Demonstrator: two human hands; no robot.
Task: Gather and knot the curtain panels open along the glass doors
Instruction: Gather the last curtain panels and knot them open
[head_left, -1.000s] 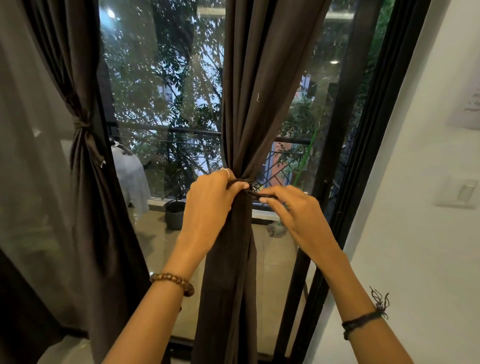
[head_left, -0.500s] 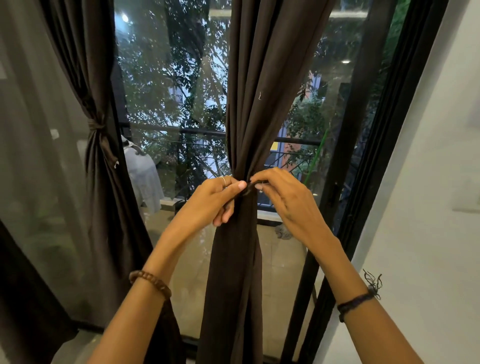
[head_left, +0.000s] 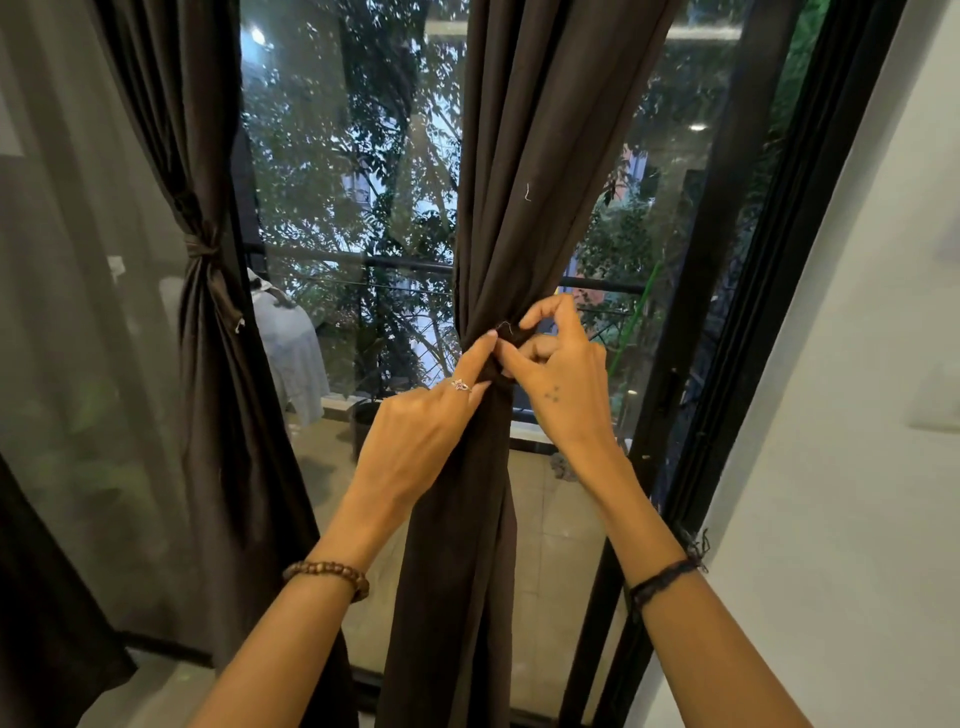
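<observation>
A dark brown curtain panel (head_left: 524, 171) hangs in the middle of the glass doors, gathered into a narrow waist by a dark tie band (head_left: 500, 370). My left hand (head_left: 421, 431) pinches the band at the waist's left side, index finger stretched up along it. My right hand (head_left: 558, 374) pinches the band's end on the right side, thumb and forefinger curled over the bunched cloth. A second dark panel (head_left: 208, 332) at the left hangs tied at its waist by a knot (head_left: 200, 248).
The black door frame (head_left: 748, 332) runs up the right side beside a white wall (head_left: 857, 441). A sheer grey curtain (head_left: 67, 312) hangs at far left. Behind the glass are a balcony rail (head_left: 405, 266), a dark pot (head_left: 363, 431) and trees.
Both hands have closed in on the tie at the curtain's waist. My right hand rose and curled over the band's end; the view drew closer.
</observation>
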